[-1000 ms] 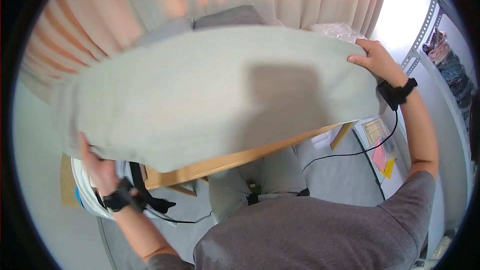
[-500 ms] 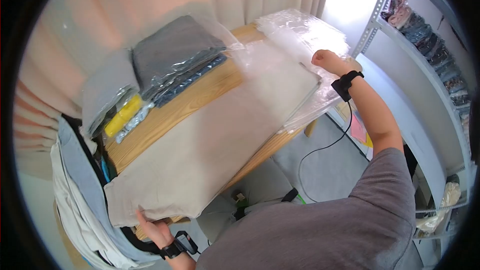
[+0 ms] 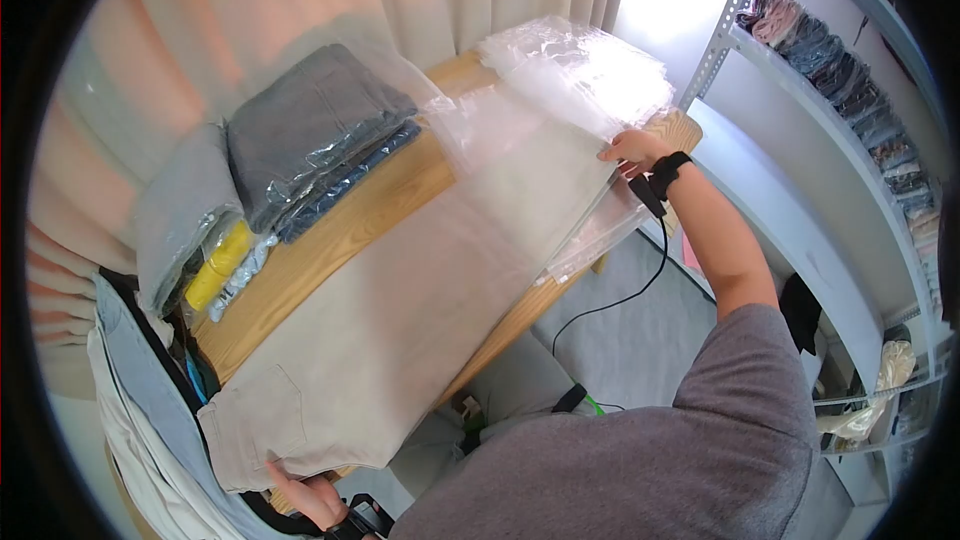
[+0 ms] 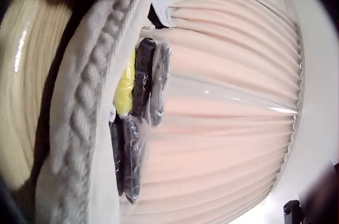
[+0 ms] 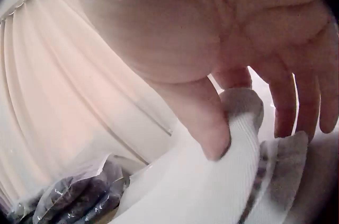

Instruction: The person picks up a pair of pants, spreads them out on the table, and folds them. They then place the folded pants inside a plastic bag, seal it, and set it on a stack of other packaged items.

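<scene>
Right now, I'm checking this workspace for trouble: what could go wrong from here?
The trousers partly overhang the near edge of the table, so they might slip. Their leg ends lie over clear plastic, which could get dragged along. The black cable hanging from the right wrist might snag.

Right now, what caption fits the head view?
Pale trousers across a wooden table, left hand near waist, right hand at hem.

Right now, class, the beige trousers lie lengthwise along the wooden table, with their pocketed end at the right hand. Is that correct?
Not quite: the pocketed end is at the left hand, as the head view shows. The beige trousers do lie lengthwise along the wooden table.
</scene>
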`<state>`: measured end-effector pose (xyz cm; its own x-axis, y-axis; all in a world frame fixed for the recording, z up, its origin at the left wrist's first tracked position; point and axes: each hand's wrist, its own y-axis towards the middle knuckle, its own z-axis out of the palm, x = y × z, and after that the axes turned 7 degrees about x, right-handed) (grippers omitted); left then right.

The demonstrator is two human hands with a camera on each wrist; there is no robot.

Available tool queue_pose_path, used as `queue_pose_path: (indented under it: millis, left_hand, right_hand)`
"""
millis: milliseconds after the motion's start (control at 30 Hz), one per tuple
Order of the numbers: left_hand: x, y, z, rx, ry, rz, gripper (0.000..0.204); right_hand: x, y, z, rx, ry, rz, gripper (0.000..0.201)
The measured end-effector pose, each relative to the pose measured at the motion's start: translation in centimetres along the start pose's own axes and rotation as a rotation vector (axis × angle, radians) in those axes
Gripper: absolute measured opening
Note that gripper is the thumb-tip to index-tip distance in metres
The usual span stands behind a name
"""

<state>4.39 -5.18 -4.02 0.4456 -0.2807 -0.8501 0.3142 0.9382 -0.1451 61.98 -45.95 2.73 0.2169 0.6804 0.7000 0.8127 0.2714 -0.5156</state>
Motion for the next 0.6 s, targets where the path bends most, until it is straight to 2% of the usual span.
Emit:
queue_pose_path:
  millis: [133,200,233,300,333,367,400,433,467,500,533,567,600]
  left_hand:
    - [-0.7,-0.1,0.5,-0.04,-0.107,-0.001,0.061]
    - [-1.2,0.0,0.6,-0.109,-0.14,-0.06,0.058]
    - [-1.3,0.2,0.2,-0.122,-0.138,-0.053,0.058]
    - [-1.3,1.1,-1.3,0.011,-0.065,-0.203,0.055]
    - [-1.1,1.7,-2.5,0.05,-0.049,-0.205,0.051]
    - [-1.6,1.1,-1.1,0.019,-0.055,-0.234,0.049]
    - [-1.3,2.3,-2.7,0.053,-0.115,-0.28,0.048]
    - [-1.0,2.4,-2.9,0.099,-0.144,-0.254,0.047]
    - [-0.9,2.0,-1.9,0.067,-0.165,-0.205,0.048]
    - [-0.9,1.9,-1.1,0.05,-0.185,-0.183,0.048]
    - [-1.1,1.6,-0.1,0.021,-0.206,-0.171,0.048]
    - [-1.1,1.5,1.0,0.012,-0.241,-0.127,0.046]
    - [-1.2,1.4,1.3,0.01,-0.261,-0.113,0.045]
  right_hand:
    - [-1.3,3.1,-0.7,0.041,-0.193,-0.046,0.051]
    - [-0.6,3.8,0.1,0.002,-0.46,0.085,0.048]
    - [0.0,3.5,0.3,0.014,-0.467,0.079,0.048]
    - [1.2,2.5,0.6,0.026,-0.64,0.105,0.05]
    - [0.6,2.3,0.5,-0.017,-0.433,-0.06,0.047]
    - [-0.4,2.3,0.1,-0.049,-0.22,-0.217,0.044]
    - [-0.1,1.9,-0.2,-0.047,-0.139,-0.268,0.033]
    - [1.0,0.4,-0.4,-0.012,-0.15,-0.345,0.018]
    - [1.4,0.3,-1.1,-0.023,-0.114,-0.364,0.014]
    - [1.4,0.0,-0.6,-0.129,-0.09,-0.535,0.015]
    - [1.6,-0.5,-1.2,-0.092,-0.043,-0.645,0.017]
    - [1.6,-0.6,-1.7,-0.154,-0.079,-0.756,0.018]
    - [2.6,-3.1,-1.5,-0.129,0.011,-0.729,0.018]
